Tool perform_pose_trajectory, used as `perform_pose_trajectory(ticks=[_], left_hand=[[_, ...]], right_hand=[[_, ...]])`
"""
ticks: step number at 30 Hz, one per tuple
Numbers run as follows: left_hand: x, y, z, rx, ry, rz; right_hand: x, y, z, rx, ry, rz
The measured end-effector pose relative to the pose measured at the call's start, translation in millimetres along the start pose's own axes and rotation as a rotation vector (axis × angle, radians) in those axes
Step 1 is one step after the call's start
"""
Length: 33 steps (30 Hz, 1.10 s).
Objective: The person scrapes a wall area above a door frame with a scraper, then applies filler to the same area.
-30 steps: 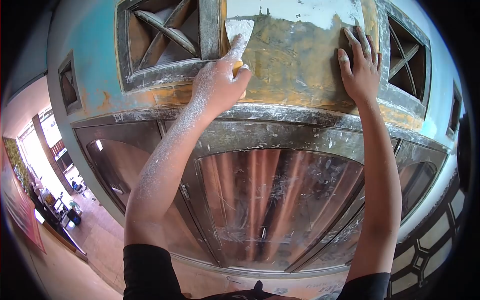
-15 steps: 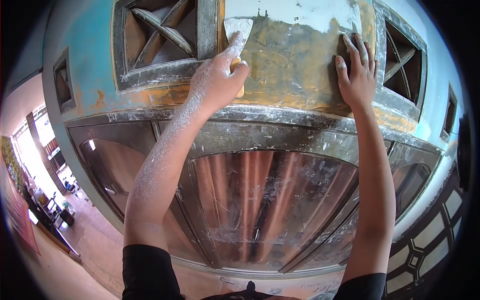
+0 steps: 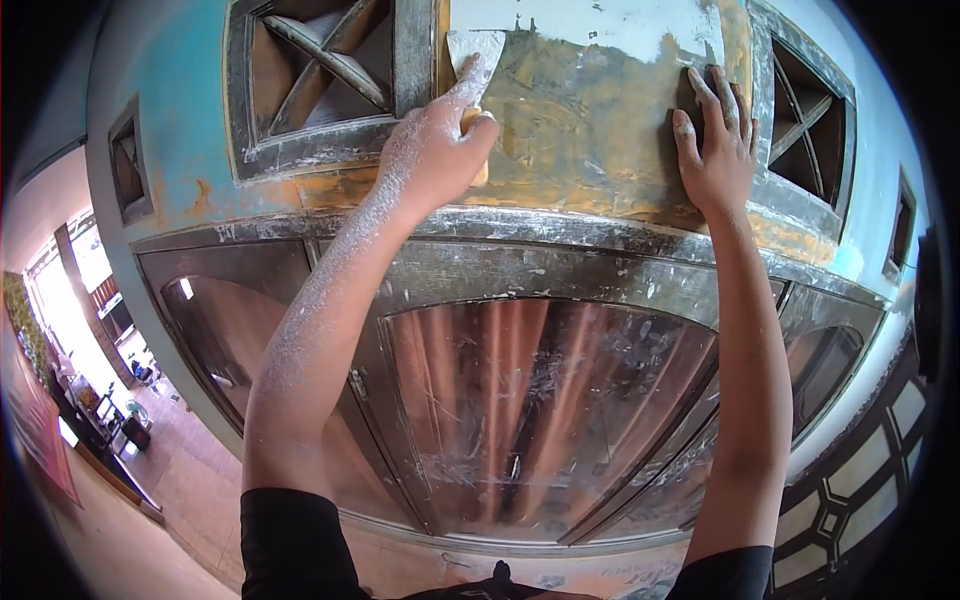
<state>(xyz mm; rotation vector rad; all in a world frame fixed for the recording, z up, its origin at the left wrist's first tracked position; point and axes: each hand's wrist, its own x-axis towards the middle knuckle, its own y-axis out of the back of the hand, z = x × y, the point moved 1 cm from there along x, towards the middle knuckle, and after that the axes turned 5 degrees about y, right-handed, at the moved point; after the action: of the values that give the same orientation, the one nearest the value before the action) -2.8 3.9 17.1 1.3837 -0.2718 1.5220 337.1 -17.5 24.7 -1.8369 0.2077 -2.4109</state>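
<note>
My left hand (image 3: 437,150), dusted with white powder, is closed around the yellow handle of a putty knife (image 3: 478,48). Its index finger lies along the blade, which rests against the wall panel (image 3: 590,130) near the panel's left edge. White paint or filler covers the top of this panel, while its lower part is a scraped, patchy brown-yellow. At the panel's right side my right hand (image 3: 716,150) lies with spread fingers against the surface, holding nothing. Some white residue shows on its fingertips.
Wooden vent frames with crossed slats (image 3: 325,60) flank the panel, with another crossed vent (image 3: 805,120) on the right. Below is a dark-framed window (image 3: 550,420) with pinkish curtains behind glass. A doorway (image 3: 85,260) and a small fan (image 3: 135,410) appear far left.
My left hand and the putty knife have shifted very slightly upward along the panel. My right hand stays in place.
</note>
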Motion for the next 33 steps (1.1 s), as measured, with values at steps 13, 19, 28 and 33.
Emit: perform_pose_trajectory(ticks=[13,19,28,33], left_hand=[[1,-10,-12,-0.014,-0.1,0.102],[1,-5,-10,0.037,-0.051,0.048],[5,-5,-6,-0.025,-0.042,0.002],[-1,-3,1,-0.099,0.119,-0.131]], right_hand=[[0,3,-1,-0.027,-0.007,-0.007],[-2,3,-4,-0.018,-0.018,-0.011],[-1,3,-3,-0.035,-0.024,-0.011],[-2,3,-4,-0.016,-0.028,-0.013]])
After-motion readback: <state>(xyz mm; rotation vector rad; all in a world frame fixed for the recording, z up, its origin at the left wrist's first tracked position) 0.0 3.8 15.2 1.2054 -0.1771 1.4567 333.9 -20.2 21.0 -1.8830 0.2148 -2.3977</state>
